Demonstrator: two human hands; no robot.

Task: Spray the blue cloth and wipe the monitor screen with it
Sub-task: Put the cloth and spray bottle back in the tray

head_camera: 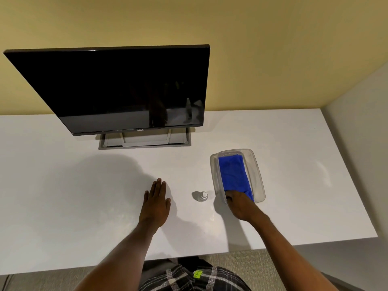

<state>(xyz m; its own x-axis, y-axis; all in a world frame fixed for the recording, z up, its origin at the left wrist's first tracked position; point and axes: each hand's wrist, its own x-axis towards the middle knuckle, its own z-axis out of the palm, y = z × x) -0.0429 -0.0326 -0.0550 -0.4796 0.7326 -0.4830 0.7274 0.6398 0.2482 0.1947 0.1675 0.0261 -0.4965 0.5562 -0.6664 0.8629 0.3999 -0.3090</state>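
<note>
One white rectangular desk [63, 185] carried everything, set against a yellow wall [252, 49]. One flat black monitor [117, 87] with a dark, unlit screen stood at the back on a grey rectangular base [144, 141], its glass faintly reflecting the items in front. One clear rectangular plastic container [257, 171] sat to the right of the monitor, nearer the front edge. Inside it lay one blue cloth [233, 173] — a bright, saturated blue, folded into a long strip with a soft, slightly rumpled surface, running along the container's left side. Two bare hands were in view. The left hand [156, 203] rested flat on the desk, fingers extended and holding nothing. The right hand [238, 203] reached over the container's near rim, fingers curled onto the near end of the cloth — whether fully gripped could not be told. One small clear spray bottle [202, 195] with a white cap stood upright between the two hands, just left of the container.
</note>
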